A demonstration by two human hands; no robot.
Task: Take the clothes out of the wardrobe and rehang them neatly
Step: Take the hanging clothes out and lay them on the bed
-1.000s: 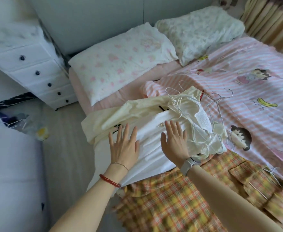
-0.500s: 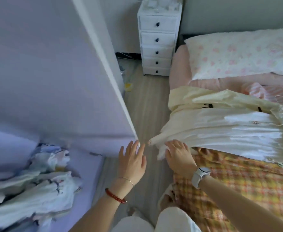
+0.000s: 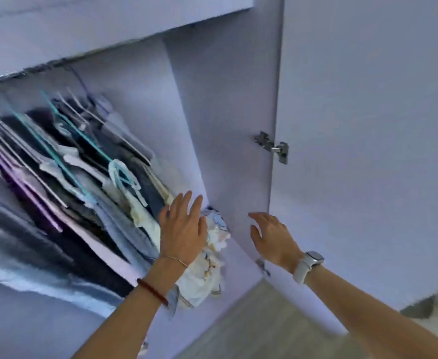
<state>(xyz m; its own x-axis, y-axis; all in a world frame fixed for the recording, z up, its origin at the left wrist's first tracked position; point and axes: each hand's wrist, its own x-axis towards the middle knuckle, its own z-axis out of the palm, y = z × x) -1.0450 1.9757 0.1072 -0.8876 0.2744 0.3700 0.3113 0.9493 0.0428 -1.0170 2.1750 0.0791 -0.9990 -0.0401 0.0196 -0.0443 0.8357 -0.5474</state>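
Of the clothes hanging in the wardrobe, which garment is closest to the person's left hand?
The pale printed garment at the right end of the rail, against the wardrobe side panel. The left hand reaches in front of it; the darker clothes hang further left.

Hanging clothes point(image 3: 88, 177) on hangers pack the left and middle of the open wardrobe point(image 3: 212, 104), leaving no gap between garments. A crumpled white garment point(image 3: 207, 270) fills the lower right corner against the wardrobe's inner side panel point(image 3: 225, 151), where the left hand point(image 3: 182, 229) reaches. Open room remains above the clothes and along the side panel, bounded on the right by the swung-out door point(image 3: 368, 151) and its hinge point(image 3: 273, 147).
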